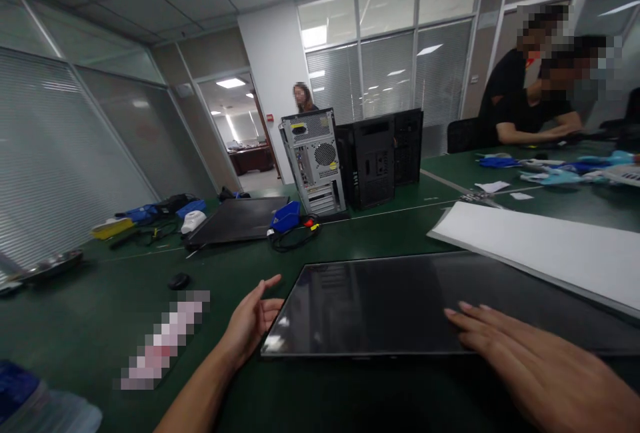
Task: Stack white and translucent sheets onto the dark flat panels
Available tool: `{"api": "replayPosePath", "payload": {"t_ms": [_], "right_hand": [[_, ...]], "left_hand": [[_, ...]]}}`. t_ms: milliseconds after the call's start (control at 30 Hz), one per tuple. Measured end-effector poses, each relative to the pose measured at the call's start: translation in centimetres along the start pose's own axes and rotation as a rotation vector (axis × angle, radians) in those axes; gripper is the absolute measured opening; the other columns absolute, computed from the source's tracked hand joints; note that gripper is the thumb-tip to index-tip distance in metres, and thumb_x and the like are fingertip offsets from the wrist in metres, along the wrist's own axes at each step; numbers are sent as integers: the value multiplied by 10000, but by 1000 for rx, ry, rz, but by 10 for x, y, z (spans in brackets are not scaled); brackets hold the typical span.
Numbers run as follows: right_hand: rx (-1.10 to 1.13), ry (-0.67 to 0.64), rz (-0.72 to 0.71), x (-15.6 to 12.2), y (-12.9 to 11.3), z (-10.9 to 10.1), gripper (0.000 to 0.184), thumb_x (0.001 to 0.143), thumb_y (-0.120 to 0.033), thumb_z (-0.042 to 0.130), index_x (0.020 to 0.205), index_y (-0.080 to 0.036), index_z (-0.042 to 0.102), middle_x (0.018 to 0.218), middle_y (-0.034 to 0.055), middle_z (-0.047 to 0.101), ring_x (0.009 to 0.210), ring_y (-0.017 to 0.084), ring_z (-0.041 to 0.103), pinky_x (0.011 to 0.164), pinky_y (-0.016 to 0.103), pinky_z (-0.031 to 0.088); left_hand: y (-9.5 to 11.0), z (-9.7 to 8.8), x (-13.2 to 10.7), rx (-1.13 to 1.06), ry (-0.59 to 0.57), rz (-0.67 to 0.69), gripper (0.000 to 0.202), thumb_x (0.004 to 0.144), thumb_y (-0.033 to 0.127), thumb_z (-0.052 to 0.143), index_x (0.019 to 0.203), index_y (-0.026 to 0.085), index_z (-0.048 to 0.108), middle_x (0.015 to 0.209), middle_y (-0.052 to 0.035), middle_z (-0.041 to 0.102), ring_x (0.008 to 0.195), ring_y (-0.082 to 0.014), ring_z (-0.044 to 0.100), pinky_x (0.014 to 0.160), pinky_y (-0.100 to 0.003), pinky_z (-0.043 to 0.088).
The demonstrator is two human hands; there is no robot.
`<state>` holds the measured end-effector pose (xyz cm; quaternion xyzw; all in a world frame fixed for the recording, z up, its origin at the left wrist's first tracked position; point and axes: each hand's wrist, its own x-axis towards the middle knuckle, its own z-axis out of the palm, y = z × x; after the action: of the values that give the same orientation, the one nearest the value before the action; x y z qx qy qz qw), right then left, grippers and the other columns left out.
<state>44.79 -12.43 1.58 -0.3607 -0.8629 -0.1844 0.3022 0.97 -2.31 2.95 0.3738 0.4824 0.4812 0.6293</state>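
A flat black monitor screen (pixel 380 306) lies face up on the green table, its glossy surface reflecting the room. At its left edge is my left hand (pixel 253 323), thumb stretched out and fingers apart; the fingertips reach the edge, partly hidden by it. My right hand (pixel 540 360) rests flat over the right part of the screen with its fingers extended and pointing left. Neither hand is closed around anything. Overlapping the screen's far right side is a large white panel (pixel 545 246).
Behind the screen stand an open computer tower (pixel 320 166) and a black case (pixel 375 163). A blue tool (pixel 285 217) with a cable lies near another dark panel (pixel 240 220). A plastic bottle (pixel 45 400) is front left. Two people sit at the right; another is behind the towers.
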Motion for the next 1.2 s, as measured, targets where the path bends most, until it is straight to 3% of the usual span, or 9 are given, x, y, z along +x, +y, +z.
{"api": "replayPosePath", "payload": {"t_ms": [133,267,333,500,667,800,933,1067,1200], "right_hand": [[-238,47,-224,43,-25,21,376,851,-188,458,1199,-195,599,1306,52,562,1161,227,550,864,362,531],[-98,-185,-172,61,-10,37,375,897,-248,470,1263,-244,549,1290,15,579,1168,176,549,943,323,503],[-23,-283,-28,65,22,41,379,908,-358,478,1274,-276,537,1274,9,589,1166,171,549,1006,355,461],[-195,-259,374,40,136,54,599,866,-551,440,1339,-188,491,1415,109,444,1325,281,371,1155,501,187],[-220,-475,731,-24,198,67,770,853,-656,332,1411,-132,418,1483,173,321,1377,319,274,1114,485,258],[-267,-500,836,-38,205,65,771,886,-625,255,1395,-74,432,1450,256,328,1308,369,375,1033,488,339],[-289,-495,856,-31,202,56,646,910,-535,269,1316,-103,527,1362,247,456,1199,368,489,917,486,402],[-299,-472,903,-27,201,39,472,905,-390,312,1129,-138,642,987,230,657,784,286,646,615,389,437],[-353,-331,886,-13,183,25,466,901,-414,334,1169,-141,599,800,182,659,554,213,585,479,303,343]], "left_hand": [[1,-5,2,-20,40,15,646,854,283,583,1442,200,328,896,-132,736,752,-271,722,634,-394,569],[-3,-11,12,-1,139,37,652,790,75,588,1402,197,400,950,-114,741,724,-232,724,656,-367,575],[-6,-12,16,-19,186,54,615,778,15,544,1362,182,453,971,-118,741,714,-215,723,659,-356,576],[-7,-17,21,-24,283,56,544,766,-22,485,1265,179,562,945,-115,747,701,-206,721,636,-333,567],[-1,-27,23,7,369,45,530,745,-26,497,1217,192,598,895,-94,755,688,-204,719,606,-308,555],[-2,-32,24,20,382,42,515,743,-7,515,1206,201,607,874,-87,756,678,-208,717,596,-310,550],[-5,-30,23,24,384,49,527,741,12,529,1226,205,596,877,-89,756,661,-214,714,581,-318,546],[-5,-27,21,27,396,66,503,743,16,528,1200,210,605,904,-85,755,665,-211,712,582,-318,542],[-5,-27,22,45,393,77,440,746,4,513,1118,201,638,894,-73,756,677,-191,710,620,-303,541]]}}
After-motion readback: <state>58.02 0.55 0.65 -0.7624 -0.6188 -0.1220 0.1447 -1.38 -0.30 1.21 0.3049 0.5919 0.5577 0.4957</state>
